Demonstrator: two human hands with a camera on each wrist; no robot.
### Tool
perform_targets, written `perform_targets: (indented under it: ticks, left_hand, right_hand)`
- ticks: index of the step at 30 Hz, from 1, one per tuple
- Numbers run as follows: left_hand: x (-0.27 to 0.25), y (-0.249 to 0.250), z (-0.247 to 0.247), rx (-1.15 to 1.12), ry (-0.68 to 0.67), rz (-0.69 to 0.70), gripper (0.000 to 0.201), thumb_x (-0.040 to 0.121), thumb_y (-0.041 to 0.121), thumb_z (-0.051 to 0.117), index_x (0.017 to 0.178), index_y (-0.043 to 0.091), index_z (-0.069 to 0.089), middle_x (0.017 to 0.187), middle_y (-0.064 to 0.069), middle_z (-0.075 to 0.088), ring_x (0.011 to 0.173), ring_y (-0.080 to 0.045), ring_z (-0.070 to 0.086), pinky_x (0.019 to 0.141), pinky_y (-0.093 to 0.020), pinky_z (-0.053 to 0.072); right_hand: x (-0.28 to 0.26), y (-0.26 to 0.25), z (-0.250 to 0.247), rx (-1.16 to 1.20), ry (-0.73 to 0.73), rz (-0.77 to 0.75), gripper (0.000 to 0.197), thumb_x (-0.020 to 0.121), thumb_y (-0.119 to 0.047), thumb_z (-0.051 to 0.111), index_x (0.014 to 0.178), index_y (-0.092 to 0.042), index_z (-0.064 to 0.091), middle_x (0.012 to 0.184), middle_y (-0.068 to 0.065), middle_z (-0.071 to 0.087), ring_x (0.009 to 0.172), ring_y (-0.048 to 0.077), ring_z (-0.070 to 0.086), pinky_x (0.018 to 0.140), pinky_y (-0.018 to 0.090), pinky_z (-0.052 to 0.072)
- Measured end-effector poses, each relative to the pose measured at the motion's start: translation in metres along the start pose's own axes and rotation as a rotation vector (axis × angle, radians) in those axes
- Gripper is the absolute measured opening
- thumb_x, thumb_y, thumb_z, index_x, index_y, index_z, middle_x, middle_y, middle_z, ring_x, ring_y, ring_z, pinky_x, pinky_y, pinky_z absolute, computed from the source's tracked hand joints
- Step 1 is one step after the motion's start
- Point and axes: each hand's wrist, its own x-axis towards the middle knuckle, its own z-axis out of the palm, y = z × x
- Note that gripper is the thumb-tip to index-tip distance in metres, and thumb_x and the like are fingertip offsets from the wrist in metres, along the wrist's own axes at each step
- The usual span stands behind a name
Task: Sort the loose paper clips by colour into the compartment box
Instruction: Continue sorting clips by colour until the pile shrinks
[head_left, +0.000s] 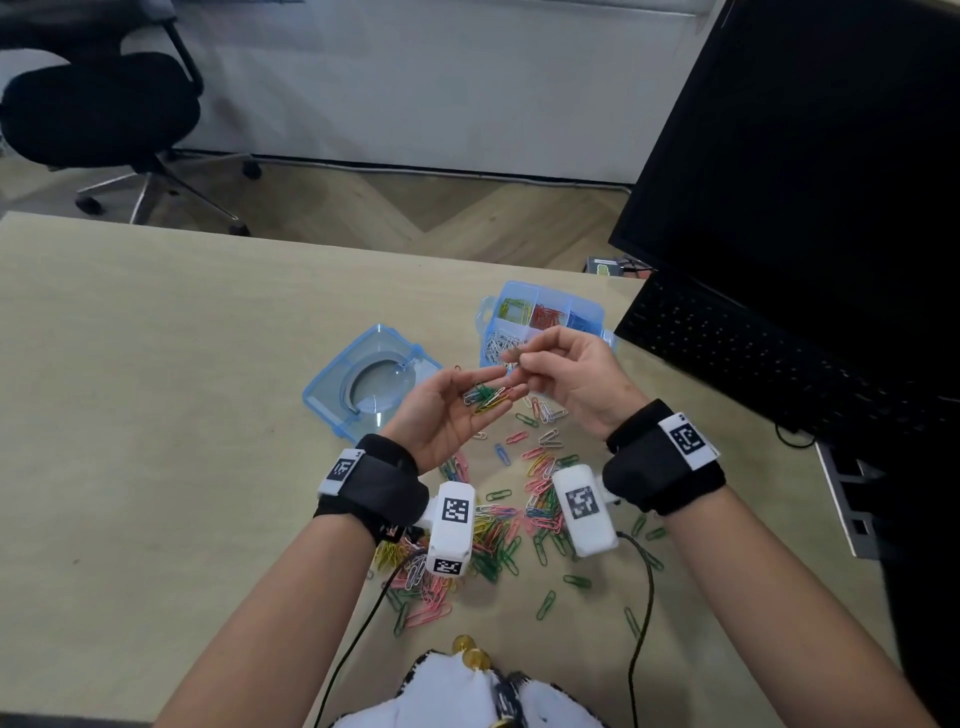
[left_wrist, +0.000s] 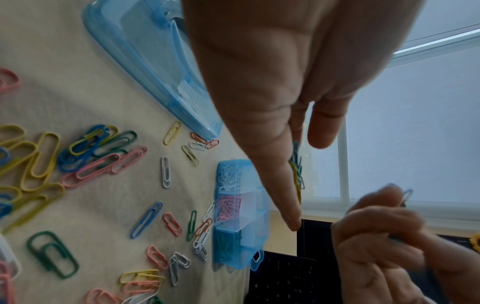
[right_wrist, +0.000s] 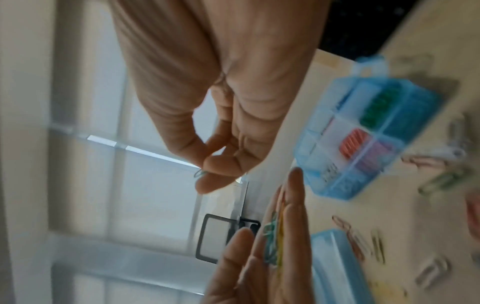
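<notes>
Paper clips being sorted over a tan desk (head_left: 156, 364).
Compartment box (head_left: 592, 312) at 1 o'clock, long axis toward 2; loose paper clips (head_left: 498, 535) at 6 point every way. Left hand (head_left: 447, 415), fingers flat, cradles green and yellow clips (head_left: 485, 397); right hand (head_left: 566, 374) pinches one clip (right_wrist: 200, 174).

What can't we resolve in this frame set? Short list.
- Colour of the clip the right hand pinches: tiny in the head view, blurred in the right wrist view.
- Clips on the left hand: left wrist view shows them edge-on behind the fingers.
- Compartment box: near compartments hidden by the right hand in the head view.
</notes>
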Motion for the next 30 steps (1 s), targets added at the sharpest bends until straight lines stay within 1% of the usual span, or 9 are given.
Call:
perform_targets:
  ticks: [3,5,7,10,14,21,25,28,30]
  left_hand:
    - [0.0,-0.001,0.001,0.018,0.005,-0.002,0.045,0.098,0.013,0.028,0.127,-0.016,0.047,0.131,-0.032,0.052,0.116,-0.04,0.058,0.096,-0.038,0.051]
    - [-0.001,-0.002,0.003,0.02,0.024,-0.001,0.044,0.1,0.017,0.029,0.121,-0.014,0.051,0.129,-0.032,0.053,0.112,-0.04,0.06,0.095,-0.038,0.051]
    - [-0.002,-0.002,0.005,0.009,0.034,-0.014,0.047,0.102,0.024,0.029,0.121,-0.013,0.052,0.126,-0.032,0.056,0.109,-0.038,0.062,0.094,-0.038,0.051]
    - [-0.002,-0.001,0.008,0.008,0.03,-0.025,0.052,0.103,0.029,0.027,0.118,-0.011,0.055,0.119,-0.027,0.061,0.099,-0.03,0.068,0.091,-0.034,0.054]
    - [-0.002,0.0,0.008,0.021,0.047,-0.036,0.053,0.103,0.032,0.026,0.11,-0.01,0.058,0.102,-0.025,0.067,0.082,-0.027,0.071,0.076,-0.029,0.058]
    - [0.001,-0.002,0.007,0.037,0.06,-0.023,0.046,0.103,0.02,0.026,0.112,-0.011,0.058,0.108,-0.022,0.067,0.091,-0.023,0.068,0.086,-0.031,0.055]
    - [0.0,-0.001,0.007,0.044,0.048,-0.018,0.044,0.102,0.017,0.029,0.119,-0.017,0.052,0.125,-0.028,0.058,0.106,-0.034,0.064,0.09,-0.036,0.054]
    - [-0.002,0.0,0.009,0.038,0.021,-0.032,0.045,0.101,0.016,0.029,0.117,-0.018,0.055,0.124,-0.031,0.058,0.111,-0.039,0.061,0.093,-0.037,0.053]
    - [-0.004,0.001,0.009,0.031,0.01,-0.037,0.047,0.101,0.016,0.028,0.11,-0.016,0.062,0.121,-0.031,0.06,0.109,-0.037,0.063,0.094,-0.036,0.052]
  right_hand:
    - [-0.003,-0.004,0.0,0.223,0.001,0.103,0.024,0.092,0.011,0.033,0.093,-0.004,0.051,0.08,0.011,0.061,0.06,0.016,0.059,0.051,0.024,0.051]
    - [0.0,-0.003,0.0,0.168,0.001,0.145,0.024,0.093,0.004,0.03,0.095,-0.005,0.052,0.075,0.007,0.051,0.057,0.014,0.05,0.048,0.021,0.044]
    - [0.005,0.004,0.001,-0.193,0.021,0.084,0.015,0.096,-0.01,0.042,0.094,-0.006,0.057,0.072,0.005,0.048,0.058,0.014,0.048,0.049,0.023,0.043]
    - [0.006,0.013,0.004,-0.876,-0.007,-0.086,0.018,0.08,-0.03,0.072,0.093,-0.017,0.07,0.062,-0.007,0.047,0.058,0.008,0.049,0.061,0.028,0.046]
    - [0.003,0.017,0.011,-1.096,0.051,-0.19,0.031,0.072,-0.03,0.082,0.099,-0.017,0.074,0.075,-0.009,0.05,0.069,0.007,0.054,0.07,0.018,0.042]
    - [0.009,0.02,0.006,-0.939,0.028,-0.216,0.012,0.075,-0.017,0.08,0.076,-0.019,0.068,0.064,-0.01,0.049,0.057,0.002,0.045,0.061,0.02,0.04]
    - [0.011,0.013,-0.002,-0.619,-0.023,-0.115,0.008,0.083,-0.008,0.072,0.086,-0.004,0.066,0.076,0.008,0.064,0.067,0.014,0.06,0.066,0.031,0.054]
    - [0.009,0.004,-0.004,-0.326,-0.054,-0.006,0.001,0.09,0.0,0.06,0.091,0.001,0.06,0.073,0.008,0.063,0.055,0.007,0.06,0.055,0.018,0.051]
    - [0.009,-0.001,-0.008,-0.169,-0.075,0.093,0.01,0.095,-0.002,0.051,0.09,-0.004,0.059,0.072,0.007,0.066,0.057,0.011,0.059,0.056,0.019,0.049]
